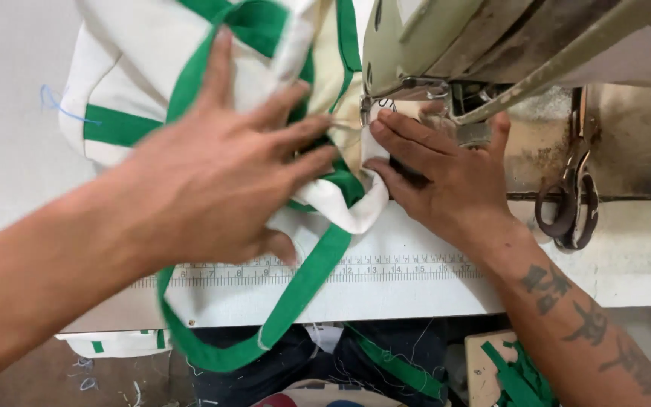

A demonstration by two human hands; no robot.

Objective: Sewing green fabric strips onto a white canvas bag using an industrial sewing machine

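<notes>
Pressing flat: left hand (pixel 224 177) splayed on cream bag (pixel 137 60); right hand (pixel 446 177), fingers extended, pins fabric at sewing machine (pixel 446 45).

Along the front edge of the white table (pixel 627 256): long, narrow, pale printed measuring strip (pixel 408 269), stuck flat, running left to right, partly covered by the left hand (pixel 212 173) and crossed by the green strap (pixel 303 286). At the bottom edge, below the table, among dark cloth: rounded pale printed surface (pixel 325 396) with red and blue patches, kind not discernible
</notes>
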